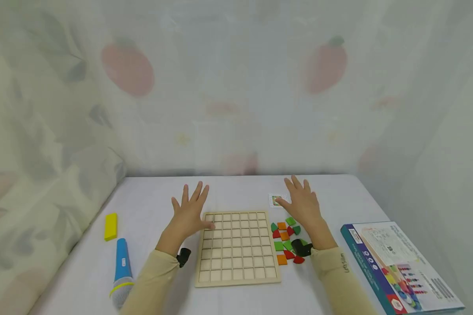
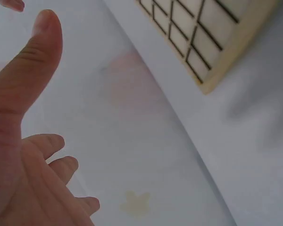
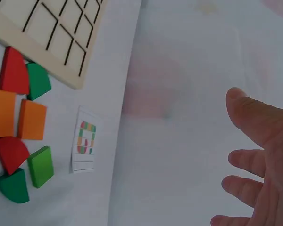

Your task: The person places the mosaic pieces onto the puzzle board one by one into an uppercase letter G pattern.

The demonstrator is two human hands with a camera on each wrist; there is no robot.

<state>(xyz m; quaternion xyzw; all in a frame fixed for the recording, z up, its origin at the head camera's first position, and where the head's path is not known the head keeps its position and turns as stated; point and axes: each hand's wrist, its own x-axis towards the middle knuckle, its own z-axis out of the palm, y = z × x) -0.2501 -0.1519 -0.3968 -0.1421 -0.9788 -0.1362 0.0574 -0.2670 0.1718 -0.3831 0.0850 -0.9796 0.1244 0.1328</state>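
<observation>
A wooden grid board [image 1: 238, 247] with many square cells lies on the white table between my forearms. My left hand [image 1: 187, 216], fingers spread, is raised over the board's upper left side and holds nothing. Spread as well, my right hand [image 1: 304, 205] hovers beyond the loose pieces with nothing in it. Red, orange and green wooden pieces [image 1: 284, 236] lie in a loose group along the board's right edge; my right wrist hides some. A small pattern card [image 3: 86, 141] lies behind them, partly covered by my right thumb in the head view.
A flat printed box [image 1: 402, 267] lies at the table's right. On the left are a yellow block [image 1: 111, 226] and a blue toy microphone [image 1: 122, 267]. Behind the table hangs a pale curtain [image 1: 228, 87] with fruit prints.
</observation>
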